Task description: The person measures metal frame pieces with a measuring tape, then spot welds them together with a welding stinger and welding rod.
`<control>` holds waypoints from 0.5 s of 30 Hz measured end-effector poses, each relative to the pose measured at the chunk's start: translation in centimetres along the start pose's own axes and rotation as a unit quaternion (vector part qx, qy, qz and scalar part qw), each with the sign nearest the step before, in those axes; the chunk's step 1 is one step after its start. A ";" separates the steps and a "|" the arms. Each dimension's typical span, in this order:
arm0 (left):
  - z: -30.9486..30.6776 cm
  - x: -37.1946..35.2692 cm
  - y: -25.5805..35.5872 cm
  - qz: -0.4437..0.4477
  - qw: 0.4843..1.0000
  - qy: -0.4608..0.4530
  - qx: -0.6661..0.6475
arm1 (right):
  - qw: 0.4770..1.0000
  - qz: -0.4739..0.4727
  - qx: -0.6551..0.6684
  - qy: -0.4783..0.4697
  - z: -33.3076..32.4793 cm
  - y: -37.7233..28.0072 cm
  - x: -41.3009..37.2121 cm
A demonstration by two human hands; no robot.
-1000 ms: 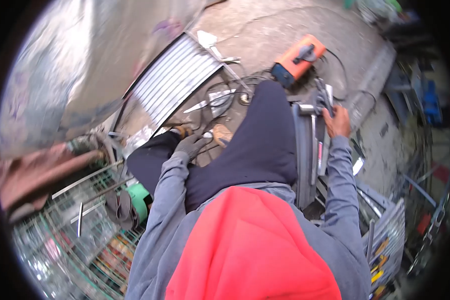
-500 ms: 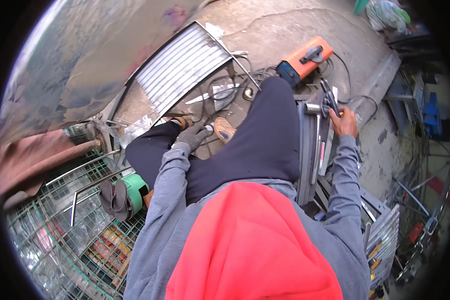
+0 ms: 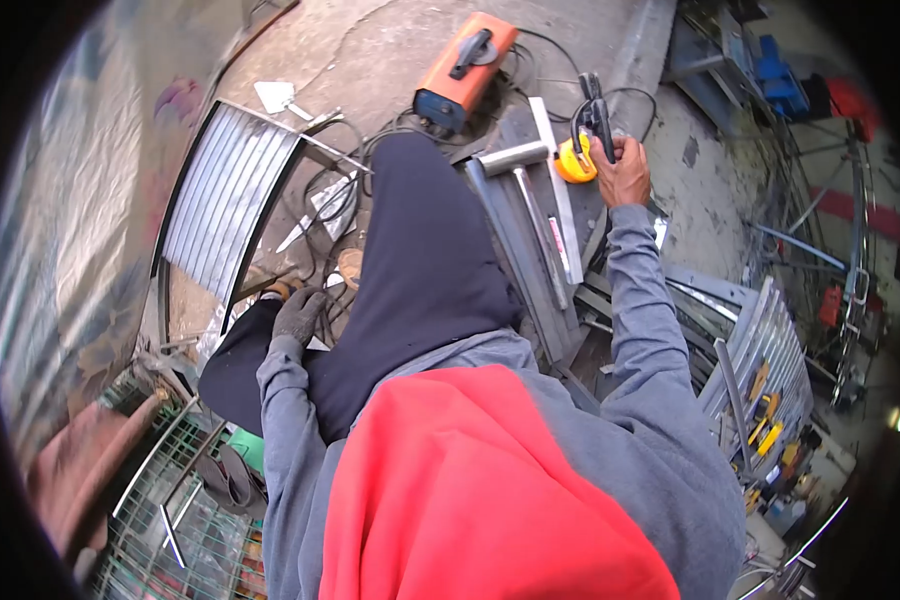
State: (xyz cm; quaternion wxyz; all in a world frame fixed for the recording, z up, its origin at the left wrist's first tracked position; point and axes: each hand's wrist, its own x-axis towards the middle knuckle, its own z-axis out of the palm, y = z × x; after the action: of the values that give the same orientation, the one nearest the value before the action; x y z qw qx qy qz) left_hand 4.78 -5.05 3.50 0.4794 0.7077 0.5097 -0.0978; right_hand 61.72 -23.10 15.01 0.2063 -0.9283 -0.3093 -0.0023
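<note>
My bare right hand (image 3: 625, 172) is closed round the black handle of a welding electrode holder (image 3: 596, 115). A yellow tape measure (image 3: 575, 160) lies just left of that hand. Left of the tape, a hammer (image 3: 516, 158) rests on grey metal bars (image 3: 505, 210), beside a long pale metal strip (image 3: 555, 185). My left hand (image 3: 298, 315), in a grey work glove, lies at my bent left leg with its fingers stretched out; nothing shows in it. Near it leans a framed panel of ribbed metal (image 3: 225, 200).
An orange welding machine (image 3: 467, 70) stands ahead on the concrete floor, with black cables (image 3: 335, 195) coiled nearby. A green wire mesh (image 3: 160, 490) is at lower left beside a brown cloth (image 3: 90, 455). Several tools lie by a corrugated panel (image 3: 760, 350) on the right.
My view has swung right, so the floor items sit further left. My right hand still holds the electrode holder, and the yellow tape measure now shows beside it. My left hand stays by my leg.
</note>
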 end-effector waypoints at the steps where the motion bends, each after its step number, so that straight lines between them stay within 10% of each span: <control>1: 0.2 0.3 -0.6 0.005 1.000 -0.003 -0.008 | 0.999 0.017 0.013 0.025 -0.5 1.3 0.3; 15: -0.3 -1.0 1.4 -0.024 1.000 -0.007 -0.006 | 0.963 0.237 0.127 -0.001 7.3 13.0 -0.2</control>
State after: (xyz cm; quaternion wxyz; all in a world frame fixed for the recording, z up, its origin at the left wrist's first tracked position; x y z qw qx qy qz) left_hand 5.32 -5.45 5.12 0.4844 0.6921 0.5235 -0.1110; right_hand 68.12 -29.79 3.33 0.3164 -0.9413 -0.0789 0.0872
